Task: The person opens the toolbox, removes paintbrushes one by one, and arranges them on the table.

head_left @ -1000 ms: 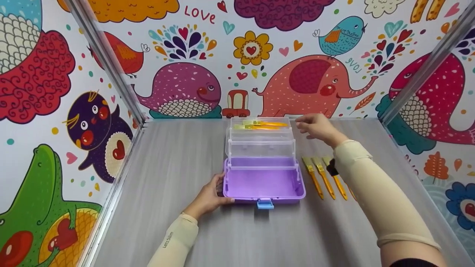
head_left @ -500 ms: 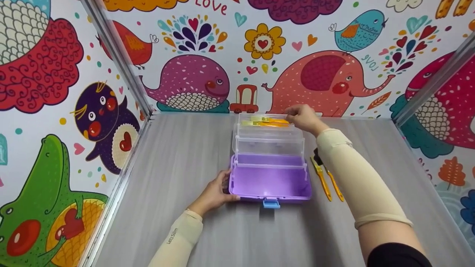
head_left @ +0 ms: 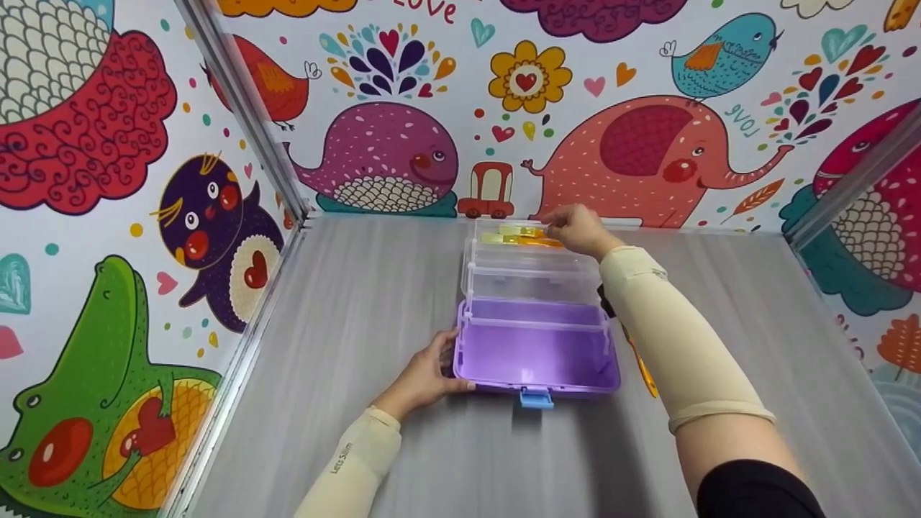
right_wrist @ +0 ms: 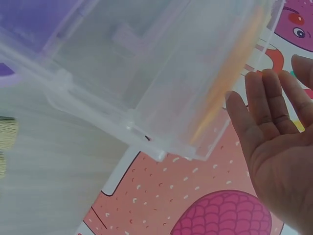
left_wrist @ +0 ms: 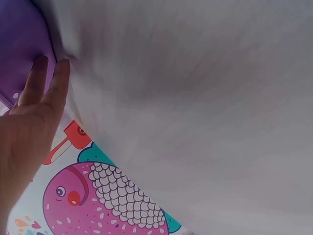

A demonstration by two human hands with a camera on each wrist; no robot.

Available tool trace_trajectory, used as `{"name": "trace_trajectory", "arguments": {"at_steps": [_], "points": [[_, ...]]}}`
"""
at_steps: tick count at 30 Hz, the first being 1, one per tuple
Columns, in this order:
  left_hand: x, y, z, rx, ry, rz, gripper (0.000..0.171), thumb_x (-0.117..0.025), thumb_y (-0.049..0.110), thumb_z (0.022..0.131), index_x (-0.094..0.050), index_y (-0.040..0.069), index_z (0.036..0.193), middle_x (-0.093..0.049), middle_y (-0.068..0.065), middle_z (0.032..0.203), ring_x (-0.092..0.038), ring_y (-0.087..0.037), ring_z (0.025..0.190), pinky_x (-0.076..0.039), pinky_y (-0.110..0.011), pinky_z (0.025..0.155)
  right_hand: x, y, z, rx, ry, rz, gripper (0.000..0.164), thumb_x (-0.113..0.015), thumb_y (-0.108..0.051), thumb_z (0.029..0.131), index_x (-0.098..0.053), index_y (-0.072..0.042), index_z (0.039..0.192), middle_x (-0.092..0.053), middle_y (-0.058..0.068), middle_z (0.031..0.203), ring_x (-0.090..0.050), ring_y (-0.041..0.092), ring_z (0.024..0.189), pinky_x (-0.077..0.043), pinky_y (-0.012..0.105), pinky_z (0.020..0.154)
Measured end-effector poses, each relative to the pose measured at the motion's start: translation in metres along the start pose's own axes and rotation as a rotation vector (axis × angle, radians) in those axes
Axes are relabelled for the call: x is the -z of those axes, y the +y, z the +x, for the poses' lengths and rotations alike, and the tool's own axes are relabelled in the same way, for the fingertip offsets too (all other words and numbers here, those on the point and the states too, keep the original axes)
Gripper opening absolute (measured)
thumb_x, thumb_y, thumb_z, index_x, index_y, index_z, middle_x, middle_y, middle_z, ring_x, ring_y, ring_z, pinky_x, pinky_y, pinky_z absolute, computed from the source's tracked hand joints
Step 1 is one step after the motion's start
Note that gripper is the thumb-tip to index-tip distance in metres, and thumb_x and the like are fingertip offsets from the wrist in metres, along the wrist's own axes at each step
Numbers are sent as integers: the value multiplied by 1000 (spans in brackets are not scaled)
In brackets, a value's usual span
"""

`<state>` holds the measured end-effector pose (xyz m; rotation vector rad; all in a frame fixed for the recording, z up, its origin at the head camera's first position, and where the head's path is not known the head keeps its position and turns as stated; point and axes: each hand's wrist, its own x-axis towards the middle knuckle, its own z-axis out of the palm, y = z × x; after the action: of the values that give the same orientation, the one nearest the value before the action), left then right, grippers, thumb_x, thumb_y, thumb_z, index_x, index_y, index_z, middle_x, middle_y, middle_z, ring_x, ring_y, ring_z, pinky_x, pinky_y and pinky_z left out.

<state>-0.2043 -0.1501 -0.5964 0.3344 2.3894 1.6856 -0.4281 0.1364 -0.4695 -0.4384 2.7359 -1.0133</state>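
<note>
A purple storage box [head_left: 529,352] with a blue latch [head_left: 536,400] stands on the table, its clear tiered trays [head_left: 536,284] raised toward the back. My left hand [head_left: 424,374] holds the box's front left corner, thumb along the front and fingers against the side. Paintbrushes [head_left: 518,237] with orange handles and pale bristles lie in the topmost tray. At that tray's right end is my right hand [head_left: 579,230], close to the handles. In the right wrist view, its fingers [right_wrist: 269,103] are extended beside the tray's edge, thumb apart; I see no brush in it.
Right of the box lies an orange-handled paintbrush [head_left: 642,367], partly hidden under my right forearm; bristles [right_wrist: 7,132] of brushes also show in the right wrist view. Patterned walls with metal corner rails [head_left: 248,108] bound the grey table [head_left: 360,288].
My right hand has moved left to the topmost tray's end, over the brush handles. My right forearm covers more of the brushes on the table. The left hand keeps its hold; the head view has shifted slightly.
</note>
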Motion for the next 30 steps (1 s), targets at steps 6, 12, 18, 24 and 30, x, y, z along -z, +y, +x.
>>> {"name": "trace_trajectory", "arguments": {"at_steps": [6, 12, 18, 24, 30], "points": [[-1, 12, -5, -9, -2, -31, 92, -87, 3, 74, -33, -3, 148, -43, -30, 147, -53, -44, 125, -43, -49, 107, -3, 0, 2, -15, -27, -60, 26, -60, -3, 94, -71, 0, 117, -69, 17, 115, -61, 31, 107, -52, 47, 95], [1, 3, 0, 8, 0, -20, 94, -88, 6, 73, -33, 2, 150, -44, -25, 147, -53, -39, 126, -44, -44, 107, -6, -4, 6, -35, -22, -169, 27, -66, -1, 88, -74, -3, 114, -70, 16, 114, -63, 31, 108, -50, 50, 97], [0, 5, -1, 20, -2, -16, 95, -89, 8, 73, -34, 3, 150, -46, -23, 147, -53, -37, 127, -45, -41, 106, -7, -6, 11, -55, -4, -248, 24, -67, -1, 83, -78, -6, 104, -73, 13, 107, -64, 30, 101, -52, 50, 90], [0, 5, -1, 28, 3, 0, 95, -89, 7, 73, -34, 4, 150, -49, -23, 145, -54, -36, 125, -46, -40, 105, -7, -7, 12, -92, -34, -283, 18, -67, -5, 84, -79, -8, 97, -73, 12, 103, -61, 30, 94, -51, 48, 83], [1, 5, -1, 37, 3, -6, 95, -89, 7, 73, -35, 5, 150, -48, -21, 146, -55, -35, 124, -46, -38, 105, -6, -10, 13, -127, -86, -272, 18, -68, -8, 86, -78, -6, 101, -71, 15, 111, -61, 32, 100, -51, 50, 88]]}}
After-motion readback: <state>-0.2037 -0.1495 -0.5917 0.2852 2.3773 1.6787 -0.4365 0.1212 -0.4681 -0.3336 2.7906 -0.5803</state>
